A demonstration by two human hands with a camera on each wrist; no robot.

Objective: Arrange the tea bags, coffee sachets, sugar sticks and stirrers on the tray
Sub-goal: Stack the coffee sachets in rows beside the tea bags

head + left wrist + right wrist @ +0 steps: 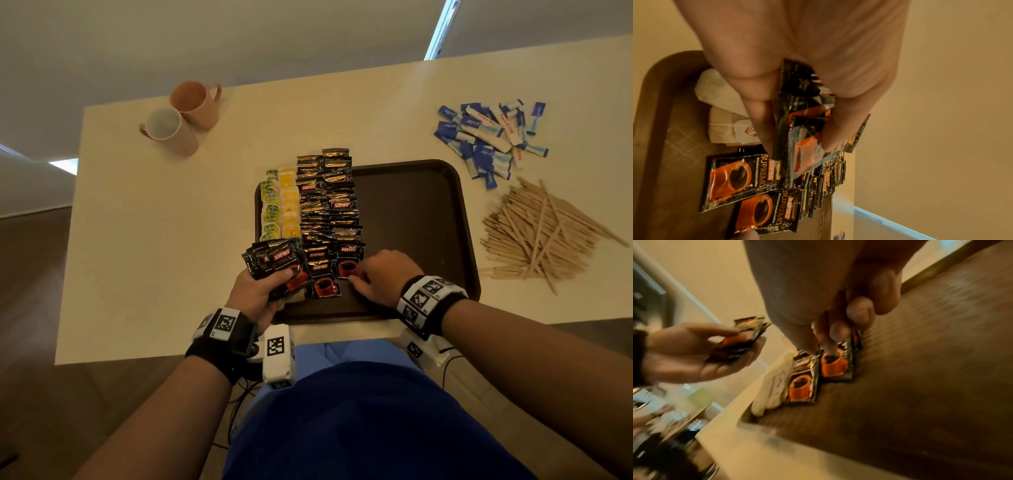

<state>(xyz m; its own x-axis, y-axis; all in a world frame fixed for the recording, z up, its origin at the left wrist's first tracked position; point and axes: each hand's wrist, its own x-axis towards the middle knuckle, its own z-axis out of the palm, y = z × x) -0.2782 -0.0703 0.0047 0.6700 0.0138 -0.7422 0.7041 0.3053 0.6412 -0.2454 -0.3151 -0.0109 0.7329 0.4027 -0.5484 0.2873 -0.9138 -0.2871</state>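
Under the right hand (378,274), the nearest black foil coffee sachet (347,262) of the second row lies on the dark brown plastic tray (411,205), fingertips pinching its near edge. Just left, the left hand (260,291) clamps a fanned stack of spare sachets (274,262). Coffee laying is under way; next, I judge, another sachet must pass across, overlapped squarely. Blue-white sugar sticks (489,137) and wooden stirrers (537,233) wait beyond the right hand, off the tray.

Two pink ceramic mugs (181,118), one dark brown plastic tray (459,212); sachets, sugar sticks, stirrers too many to count.
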